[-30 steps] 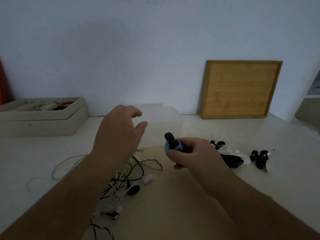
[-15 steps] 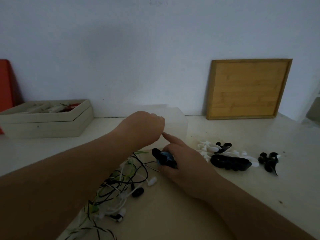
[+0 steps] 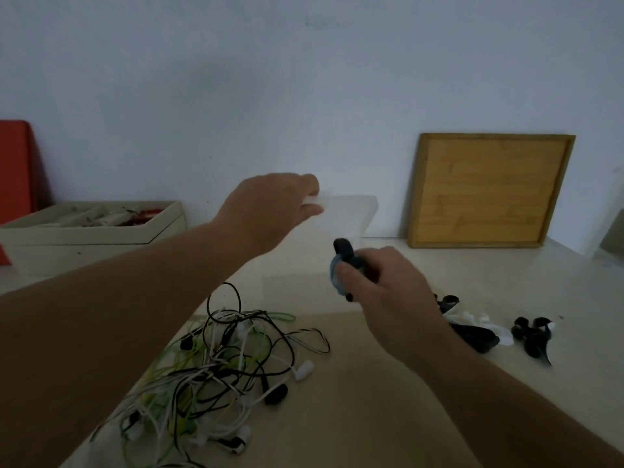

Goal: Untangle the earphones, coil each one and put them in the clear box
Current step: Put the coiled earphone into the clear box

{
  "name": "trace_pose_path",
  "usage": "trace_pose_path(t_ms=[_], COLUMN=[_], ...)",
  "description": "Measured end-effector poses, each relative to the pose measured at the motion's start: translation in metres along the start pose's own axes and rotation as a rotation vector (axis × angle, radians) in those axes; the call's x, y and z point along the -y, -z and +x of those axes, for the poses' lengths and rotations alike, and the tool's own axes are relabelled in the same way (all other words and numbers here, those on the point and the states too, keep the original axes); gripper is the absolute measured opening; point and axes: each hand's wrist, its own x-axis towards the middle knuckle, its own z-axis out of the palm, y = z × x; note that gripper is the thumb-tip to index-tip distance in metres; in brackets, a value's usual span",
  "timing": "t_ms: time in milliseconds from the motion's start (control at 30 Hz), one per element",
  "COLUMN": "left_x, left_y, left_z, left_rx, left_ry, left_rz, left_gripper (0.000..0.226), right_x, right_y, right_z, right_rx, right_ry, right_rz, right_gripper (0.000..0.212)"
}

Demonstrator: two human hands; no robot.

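A tangle of black, white and green earphones lies on the table in front of me. Behind it stands the clear box. My left hand pinches the front edge of its clear lid and holds the lid tilted up. My right hand grips a coiled blue and black earphone, held just right of the box's front.
Loose black and white clips or ties lie on the table to the right. A wooden tray leans on the wall at the back right. A beige box with small items stands at the back left, a red board behind it.
My left hand has gone from hovering to pinching the lid's edge and lifting it. My right hand with the coiled earphone dipped to the table and has risen again beside the box.
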Motion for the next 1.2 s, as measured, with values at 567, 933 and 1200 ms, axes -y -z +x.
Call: trace_pose_path(t_ms=[567,933,1200], left_x=[0.015,0.009,-0.001], left_y=[-0.013,-0.007,0.005], left_z=[0.024,0.019,-0.011], left_rx=[0.008,0.041,0.231], left_ry=[0.124,0.133,0.126], left_rz=[-0.291,-0.253,-0.311], left_gripper=[0.022,0.021,0.025], right_x=[0.036,0.047,0.037], right_y=[-0.052,-0.037,0.017], right_z=[0.116,0.107,0.037], right_rx=[0.665,0.582,0.249], right_ry=[-0.161,-0.124,-0.026], right_rz=[-0.671,-0.533,-0.327], right_gripper=[0.034,0.032,0.028])
